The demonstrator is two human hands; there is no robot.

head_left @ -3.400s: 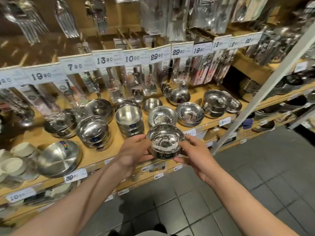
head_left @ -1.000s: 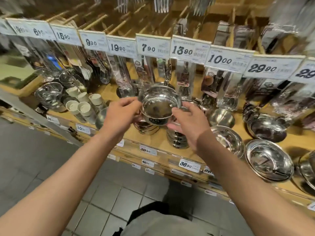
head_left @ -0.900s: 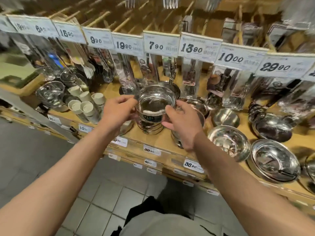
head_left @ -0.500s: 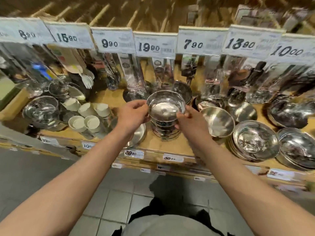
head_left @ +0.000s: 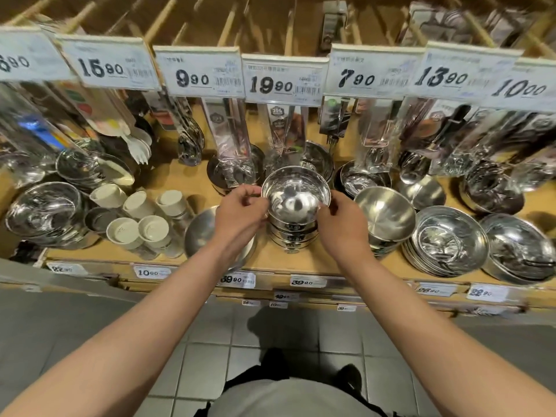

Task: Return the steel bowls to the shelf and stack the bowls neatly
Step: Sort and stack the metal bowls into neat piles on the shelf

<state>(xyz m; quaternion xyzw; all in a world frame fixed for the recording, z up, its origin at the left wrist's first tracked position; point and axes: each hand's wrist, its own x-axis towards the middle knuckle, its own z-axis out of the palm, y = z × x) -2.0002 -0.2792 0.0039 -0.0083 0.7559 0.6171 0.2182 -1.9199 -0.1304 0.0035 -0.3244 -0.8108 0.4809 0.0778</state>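
Observation:
A shiny steel bowl [head_left: 294, 195] sits on top of a stack of like bowls [head_left: 293, 236] in the middle of the wooden shelf [head_left: 180, 179]. My left hand [head_left: 240, 210] holds its left rim with curled fingers. My right hand [head_left: 341, 218] grips the right rim with fingertips and thumb. The bowl looks level and nested in the stack below.
More steel bowls stand to the right [head_left: 386, 216] [head_left: 448, 240] and far left [head_left: 45, 212]. White cups [head_left: 141, 219] cluster left of a flat steel dish [head_left: 201, 233]. Packaged utensils hang behind under price tags [head_left: 284, 81]. The shelf's front edge carries price labels [head_left: 307, 282]; grey floor tiles lie below.
I have carried the bowl leftward along the shelf and lowered it onto the stack. Both hands stay on its rim.

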